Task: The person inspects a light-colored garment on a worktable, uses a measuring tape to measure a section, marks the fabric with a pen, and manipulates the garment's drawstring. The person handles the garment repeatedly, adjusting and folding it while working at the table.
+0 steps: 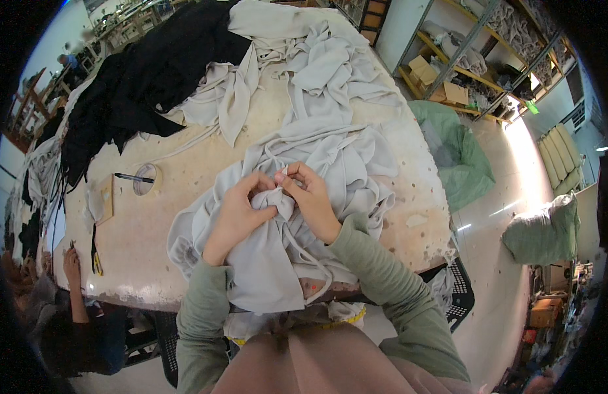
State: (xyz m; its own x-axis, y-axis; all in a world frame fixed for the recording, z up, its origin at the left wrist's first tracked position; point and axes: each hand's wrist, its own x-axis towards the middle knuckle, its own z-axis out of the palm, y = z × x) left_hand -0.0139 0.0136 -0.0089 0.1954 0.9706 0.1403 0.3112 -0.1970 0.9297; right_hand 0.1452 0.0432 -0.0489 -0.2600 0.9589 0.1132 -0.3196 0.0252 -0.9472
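A heap of pale grey fabric with narrow ties lies on the table in front of me and hangs a little over its near edge. My left hand is closed on a bunched, knot-like part of this cloth, thumb and fingers pinching it. Close against it, my right hand pinches a small tip of the same cloth between thumb and forefinger. The fingertips of both hands nearly meet. A thin fabric tie trails down from the bunch toward the table edge.
Black cloth and more grey cloth cover the far table. A tape roll with a pen lies left. A co-worker's hand is at the left edge. Green sacks and shelving stand right.
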